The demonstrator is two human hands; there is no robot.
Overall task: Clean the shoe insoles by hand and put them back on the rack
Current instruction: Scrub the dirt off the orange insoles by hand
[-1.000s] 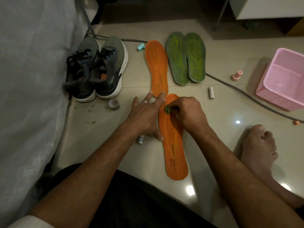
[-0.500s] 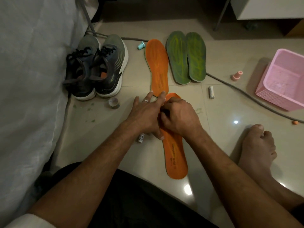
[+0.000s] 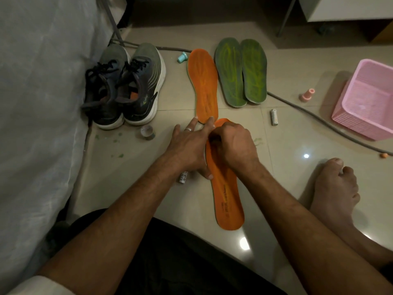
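An orange insole [image 3: 228, 196] lies lengthwise on the tiled floor in front of me. My left hand [image 3: 187, 150] rests flat beside its upper left edge, fingers spread, thumb touching the insole. My right hand [image 3: 234, 145] is closed over the insole's front part, knuckles up; what its fingers pinch is hidden now. A second orange insole [image 3: 204, 86] lies just beyond, its heel touching my left fingertips. Two green insoles [image 3: 229, 73] [image 3: 254, 71] lie side by side to its right.
A pair of dark sneakers [image 3: 123, 88] stands at the left by a white cloth [image 3: 38, 103]. A pink basket [image 3: 365, 99] sits at the right, with a cable [image 3: 308, 116] running past it. A battery [image 3: 274, 117], small caps [image 3: 182, 57] and my bare foot [image 3: 333, 188] are on the floor.
A second ago my right fingers showed a small green piece pressed on the insole. The hand has since slid left against my left hand, hiding the piece. My left hand stayed put.
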